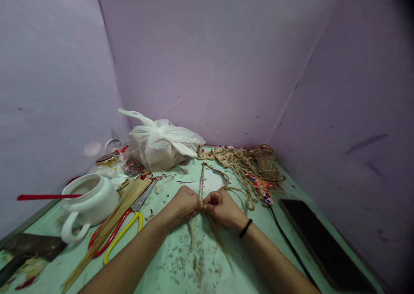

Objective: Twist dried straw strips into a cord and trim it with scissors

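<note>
pale green tabletop (239, 276), lilac walls (210, 70). braided cord (202, 184) right of scissors (141, 202), long axis pointing away from me; my left hand (186, 204) and right hand (224, 207) both pinch its near end, equally close.

Scuffed lilac walls (223, 65) L, R & back; pale-grn tabletop (239, 276)

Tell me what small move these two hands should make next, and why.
Probably cross the loose strands over each other, close under the twisted-looking cord: the left hand and right hand meet at its lower end, while the strands below them spread apart, seemingly unworked.
</note>
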Demonstrator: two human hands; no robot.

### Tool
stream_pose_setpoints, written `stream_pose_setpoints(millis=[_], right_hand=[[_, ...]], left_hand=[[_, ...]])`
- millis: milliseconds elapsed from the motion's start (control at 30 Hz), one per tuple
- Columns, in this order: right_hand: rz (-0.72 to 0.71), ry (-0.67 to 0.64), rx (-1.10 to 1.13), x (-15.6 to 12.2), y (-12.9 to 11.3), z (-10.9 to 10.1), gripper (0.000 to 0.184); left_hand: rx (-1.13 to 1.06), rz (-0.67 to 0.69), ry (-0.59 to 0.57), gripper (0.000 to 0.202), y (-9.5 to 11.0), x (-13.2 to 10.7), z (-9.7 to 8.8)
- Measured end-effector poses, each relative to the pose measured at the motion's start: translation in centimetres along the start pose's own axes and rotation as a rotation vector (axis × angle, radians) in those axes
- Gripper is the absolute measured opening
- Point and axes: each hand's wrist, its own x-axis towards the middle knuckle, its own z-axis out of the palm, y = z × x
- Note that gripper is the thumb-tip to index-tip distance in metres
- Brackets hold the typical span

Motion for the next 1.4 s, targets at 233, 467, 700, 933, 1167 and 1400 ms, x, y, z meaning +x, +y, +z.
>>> stream_pose_setpoints(millis=[233,467,700,933,1167,1400], right_hand=[[-0.020,-0.037,-0.085,0.0,0.0,-0.8,0.002],[0.017,0.004,-0.278,-0.7,-1.1,-2.2,0.007],[0.118,-0.105,-0.249,-1.3,-2.0,-3.6,0.010],[0.150,-0.159,-0.179,-1.6,-2.9,-3.6,0.008],[-0.059,0.000,-0.731,-3.3,-3.9,0.9,0.017],[-0.093,-0.072,-0.772,-3.5,-4.3,0.1,0.014]], left_hand=[[-0.137,0.191,-0.147,0.013,-0.9,0.6,0.0],[-0.135,0.209,-0.087,0.008,-1.1,1.0,0.2],[-0.241,0.127,-0.065,0.013,-0.7,0.3,0.6],[-0.210,0.135,-0.061,0.015,-0.8,0.4,0.7],[-0.189,0.059,-0.036,0.016,-0.7,0.4,0.8],[-0.193,0.155,-0.149,0.010,-1.1,0.8,-0.3]])
